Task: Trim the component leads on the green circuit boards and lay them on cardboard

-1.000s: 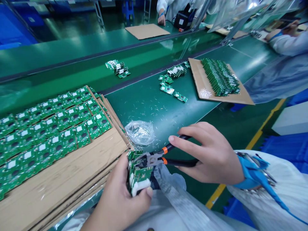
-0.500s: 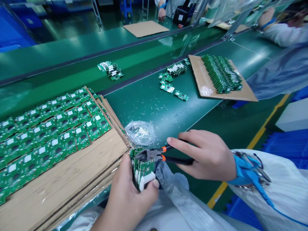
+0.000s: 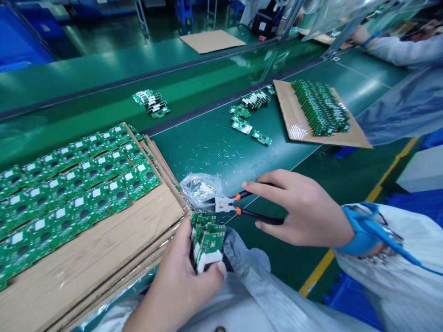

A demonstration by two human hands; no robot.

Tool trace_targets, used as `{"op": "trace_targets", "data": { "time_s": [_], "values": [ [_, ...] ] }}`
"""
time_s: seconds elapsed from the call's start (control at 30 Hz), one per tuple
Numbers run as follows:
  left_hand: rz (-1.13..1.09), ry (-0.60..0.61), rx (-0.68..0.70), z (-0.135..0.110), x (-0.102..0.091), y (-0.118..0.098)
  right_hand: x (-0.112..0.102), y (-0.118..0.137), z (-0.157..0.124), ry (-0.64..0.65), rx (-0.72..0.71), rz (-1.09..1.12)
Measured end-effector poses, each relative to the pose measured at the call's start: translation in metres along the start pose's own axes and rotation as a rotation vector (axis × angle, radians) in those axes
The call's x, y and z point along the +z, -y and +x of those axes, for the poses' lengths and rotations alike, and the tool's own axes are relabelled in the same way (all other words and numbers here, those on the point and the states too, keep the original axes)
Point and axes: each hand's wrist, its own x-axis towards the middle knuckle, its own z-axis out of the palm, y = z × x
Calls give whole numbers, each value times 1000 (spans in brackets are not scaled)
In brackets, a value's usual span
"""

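My left hand (image 3: 187, 272) grips a small stack of green circuit boards (image 3: 209, 240) with white connectors, thumb at the near side. In my right hand (image 3: 304, 212) are wire cutters (image 3: 224, 204) with black handles and orange collars, their handles spread apart. The cutter head is just above the boards, over the near edge of a clear plastic bag (image 3: 201, 188) that holds thin metal clippings. A blue wrist strap (image 3: 363, 230) with a cord is around my right wrist.
Rows of circuit boards (image 3: 85, 198) lie on stacked cardboard sheets (image 3: 114, 249) at left. Loose clippings and several boards (image 3: 241, 124) lie on the green bench. More boards (image 3: 320, 108) stand on cardboard at right, near a co-worker's arm (image 3: 398, 50). Another group (image 3: 152, 102) sits on the green strip.
The wire cutters have lifted off the boards and their handles have spread. The board group on the green strip has shifted left. A person's hand at the far bench has left view.
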Motion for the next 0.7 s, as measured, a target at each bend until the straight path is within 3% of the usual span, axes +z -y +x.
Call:
{"op": "trace_targets", "data": {
  "time_s": [0.13,0.43,0.57,0.7],
  "values": [
    [105,32,56,-2,-1,-1,3,2,2,-84,-117,-68],
    [190,13,136,-5,-6,7,1,-1,2,-147,-180,-138],
    [203,27,127,-6,-5,4,5,4,4,-193,-189,-142],
    [204,-43,73,-4,-2,3,8,6,5,-205,-197,-147]
  ]
}}
